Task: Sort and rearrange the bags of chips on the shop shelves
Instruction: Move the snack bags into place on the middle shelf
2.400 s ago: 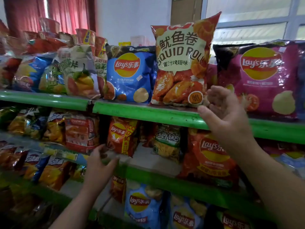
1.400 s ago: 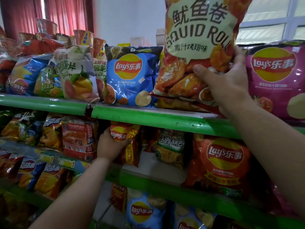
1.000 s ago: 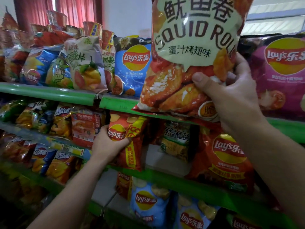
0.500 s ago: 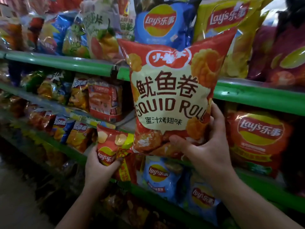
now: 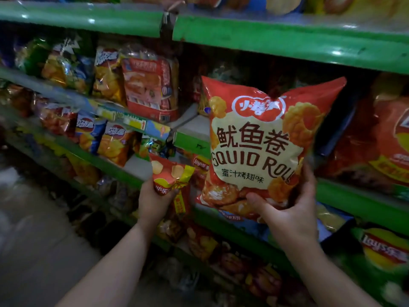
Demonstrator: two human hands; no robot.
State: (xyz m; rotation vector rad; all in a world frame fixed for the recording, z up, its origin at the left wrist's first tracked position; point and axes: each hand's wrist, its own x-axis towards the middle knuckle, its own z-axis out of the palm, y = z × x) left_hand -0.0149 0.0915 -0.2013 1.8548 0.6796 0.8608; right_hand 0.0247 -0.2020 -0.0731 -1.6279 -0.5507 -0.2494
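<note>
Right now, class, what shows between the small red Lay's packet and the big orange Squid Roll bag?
Head view: another red Lay's bag, shelved behind them.

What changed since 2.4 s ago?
The right hand took the Squid Roll bag off the upper shelf and lowered it; it now grips the bag's bottom. The left hand took the small Lay's bag from the shelf below and brought it down. The view tilted down too. The other bags stayed on the shelves.
</note>
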